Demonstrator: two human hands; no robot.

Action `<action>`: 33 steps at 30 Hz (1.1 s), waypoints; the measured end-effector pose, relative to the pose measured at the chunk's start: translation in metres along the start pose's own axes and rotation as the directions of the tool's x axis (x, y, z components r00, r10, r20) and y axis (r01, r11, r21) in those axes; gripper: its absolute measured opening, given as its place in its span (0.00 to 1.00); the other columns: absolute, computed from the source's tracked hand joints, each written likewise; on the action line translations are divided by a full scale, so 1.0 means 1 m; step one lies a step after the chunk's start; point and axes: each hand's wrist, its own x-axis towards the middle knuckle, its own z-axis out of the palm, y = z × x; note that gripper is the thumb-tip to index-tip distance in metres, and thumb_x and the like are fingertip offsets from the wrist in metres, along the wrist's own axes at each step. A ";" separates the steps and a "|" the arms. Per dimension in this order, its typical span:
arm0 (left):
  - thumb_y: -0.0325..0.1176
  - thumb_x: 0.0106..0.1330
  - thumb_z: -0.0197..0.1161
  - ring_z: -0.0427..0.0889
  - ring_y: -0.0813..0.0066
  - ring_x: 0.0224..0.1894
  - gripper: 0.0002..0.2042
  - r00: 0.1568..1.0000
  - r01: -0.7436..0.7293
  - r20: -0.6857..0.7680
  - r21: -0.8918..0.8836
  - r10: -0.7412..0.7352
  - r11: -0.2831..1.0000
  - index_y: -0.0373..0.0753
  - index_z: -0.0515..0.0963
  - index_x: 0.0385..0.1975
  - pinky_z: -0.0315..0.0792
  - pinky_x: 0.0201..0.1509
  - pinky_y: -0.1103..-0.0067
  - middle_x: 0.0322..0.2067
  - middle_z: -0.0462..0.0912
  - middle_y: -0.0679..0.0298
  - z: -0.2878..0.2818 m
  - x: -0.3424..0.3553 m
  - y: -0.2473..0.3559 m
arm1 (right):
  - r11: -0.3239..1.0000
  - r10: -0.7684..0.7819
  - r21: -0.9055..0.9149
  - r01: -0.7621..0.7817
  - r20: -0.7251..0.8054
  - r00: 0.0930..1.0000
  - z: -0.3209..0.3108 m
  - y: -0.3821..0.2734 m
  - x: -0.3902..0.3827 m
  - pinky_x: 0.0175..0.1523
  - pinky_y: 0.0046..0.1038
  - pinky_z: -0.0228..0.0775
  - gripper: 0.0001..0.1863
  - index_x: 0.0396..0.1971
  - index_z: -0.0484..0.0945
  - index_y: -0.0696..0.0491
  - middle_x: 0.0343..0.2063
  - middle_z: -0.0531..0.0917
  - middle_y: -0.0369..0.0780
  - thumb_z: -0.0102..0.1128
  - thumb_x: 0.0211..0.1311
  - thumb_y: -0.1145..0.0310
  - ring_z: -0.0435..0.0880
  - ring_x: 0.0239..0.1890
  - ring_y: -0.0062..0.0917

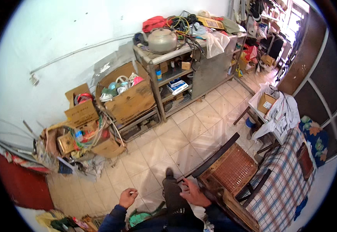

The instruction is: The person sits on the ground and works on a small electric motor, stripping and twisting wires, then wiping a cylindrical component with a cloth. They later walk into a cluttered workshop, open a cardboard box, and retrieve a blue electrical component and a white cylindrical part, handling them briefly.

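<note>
Chair [234, 168] stands, left edge near our spread, empty right hand [194, 194], perhaps for reach; our left hand [127, 198] half-curls, hold unclear.

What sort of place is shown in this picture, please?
It looks like a cluttered storeroom or perhaps a workshop: a large cardboard box is filled with odds and ends, and a metal kettle stands near tangled cables on a cabinet.
</note>
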 end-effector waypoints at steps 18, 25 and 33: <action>0.37 0.69 0.63 0.82 0.71 0.43 0.15 0.712 -0.173 0.701 0.228 -0.039 0.958 0.34 0.77 0.50 0.76 0.48 0.75 0.42 0.83 0.60 0.101 0.371 0.241 | 0.688 0.677 0.192 -0.699 -0.515 0.525 0.006 -0.016 0.139 0.60 0.45 0.68 0.29 0.64 0.67 0.59 0.57 0.76 0.54 0.58 0.67 0.62 0.75 0.59 0.50; 0.36 0.67 0.62 0.84 0.69 0.43 0.14 0.701 -0.286 0.713 0.304 -0.018 0.909 0.34 0.79 0.46 0.76 0.47 0.73 0.41 0.84 0.59 0.088 0.494 0.271 | 0.712 0.661 0.388 -0.585 -0.652 0.372 -0.010 0.054 0.233 0.46 0.30 0.75 0.21 0.55 0.71 0.63 0.40 0.83 0.47 0.60 0.64 0.74 0.83 0.40 0.31; 0.28 0.68 0.61 0.80 0.75 0.47 0.09 0.832 -0.372 0.526 0.293 0.177 0.881 0.33 0.78 0.45 0.75 0.52 0.77 0.55 0.78 0.60 0.072 0.653 0.350 | 0.615 0.768 0.711 -0.342 -0.441 0.464 0.037 0.253 0.397 0.41 0.30 0.76 0.17 0.46 0.77 0.65 0.33 0.84 0.45 0.60 0.64 0.67 0.84 0.34 0.29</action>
